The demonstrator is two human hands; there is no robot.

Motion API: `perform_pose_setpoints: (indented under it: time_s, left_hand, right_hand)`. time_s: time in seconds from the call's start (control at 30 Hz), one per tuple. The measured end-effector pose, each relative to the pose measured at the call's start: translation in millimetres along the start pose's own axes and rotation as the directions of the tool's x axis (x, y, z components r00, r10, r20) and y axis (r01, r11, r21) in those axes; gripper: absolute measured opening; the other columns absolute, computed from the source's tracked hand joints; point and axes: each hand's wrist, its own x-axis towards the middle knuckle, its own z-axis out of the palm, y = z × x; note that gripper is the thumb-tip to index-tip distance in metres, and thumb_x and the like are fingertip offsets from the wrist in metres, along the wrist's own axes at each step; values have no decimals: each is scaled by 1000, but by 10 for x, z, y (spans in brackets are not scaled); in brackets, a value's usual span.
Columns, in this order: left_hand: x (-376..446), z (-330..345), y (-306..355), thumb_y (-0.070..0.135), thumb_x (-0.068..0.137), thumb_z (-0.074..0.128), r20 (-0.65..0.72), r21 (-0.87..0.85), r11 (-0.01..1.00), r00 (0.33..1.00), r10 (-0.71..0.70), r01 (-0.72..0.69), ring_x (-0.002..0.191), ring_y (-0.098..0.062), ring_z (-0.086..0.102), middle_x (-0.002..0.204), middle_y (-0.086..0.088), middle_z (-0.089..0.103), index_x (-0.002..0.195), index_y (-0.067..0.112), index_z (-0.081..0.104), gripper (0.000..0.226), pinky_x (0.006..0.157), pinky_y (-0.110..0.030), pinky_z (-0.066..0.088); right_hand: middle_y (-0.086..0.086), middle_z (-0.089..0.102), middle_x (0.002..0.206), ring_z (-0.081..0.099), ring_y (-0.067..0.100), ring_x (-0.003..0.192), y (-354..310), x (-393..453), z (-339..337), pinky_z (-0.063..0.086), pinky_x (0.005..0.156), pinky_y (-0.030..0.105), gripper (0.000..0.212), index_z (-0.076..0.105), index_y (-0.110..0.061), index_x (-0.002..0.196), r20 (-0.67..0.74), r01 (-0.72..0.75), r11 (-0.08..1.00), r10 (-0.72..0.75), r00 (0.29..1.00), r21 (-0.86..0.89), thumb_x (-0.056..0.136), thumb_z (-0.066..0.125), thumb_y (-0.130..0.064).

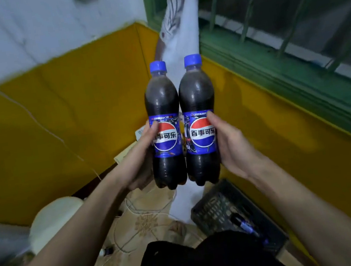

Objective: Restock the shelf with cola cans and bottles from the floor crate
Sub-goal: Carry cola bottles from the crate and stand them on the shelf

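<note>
I hold two cola bottles upright, side by side, in the middle of the head view. Each has a blue cap, dark cola and a blue label with a red, white and blue logo. My left hand (142, 158) grips the left bottle (161, 103) around its label. My right hand (232, 145) grips the right bottle (196, 93) the same way. The bottles touch or nearly touch. Below on the floor at the right stands a dark plastic crate (213, 209), with another cola bottle (247, 228) lying inside it. No shelf is in view.
A yellow and white wall runs behind and to the right. A green barred window (269, 34) and a pale curtain (178, 18) are at the upper right. A white rounded object (53, 219), loose cords (136, 211) and cardboard lie on the patterned tile floor.
</note>
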Motion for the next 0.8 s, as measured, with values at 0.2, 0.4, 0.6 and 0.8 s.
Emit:
perform_pose_setpoints:
  time_s: [0.2,0.4,0.6,0.8]
  left_hand:
    - [-612,256,131,60,97,28,-141,-3,990,981,137,-139,135,-27,51,145,-9,55,152,19,37,68,109,-43,45]
    - [-1318,311,286,61,93,33,-310,4,964,916,255,-267,127,-25,59,140,-8,60,151,21,38,70,94,-39,55]
    - [-2155,234,312,64,91,41,-472,40,919,803,364,-393,133,-27,53,145,-11,55,153,19,34,78,102,-39,51]
    - [-3137,96,217,63,90,44,-627,42,870,665,406,-492,133,-29,53,144,-12,56,153,19,35,77,98,-36,53]
  right_hand:
    - [9,67,129,65,23,118,-223,-209,251,55,96,40,46,55,-16,135,209,-11,1000,15,978,-22,102,37,-43]
    - [10,68,128,65,23,117,-338,-381,750,57,90,33,44,58,-17,133,417,-32,999,42,908,-31,104,34,-42]
    - [11,66,131,62,27,122,-267,-609,1412,54,98,40,53,55,-16,138,574,-30,996,76,815,-90,98,40,-48]
    - [13,66,131,64,27,119,-9,-1000,2204,58,89,35,52,51,-12,141,710,-88,990,140,690,-110,101,39,-43]
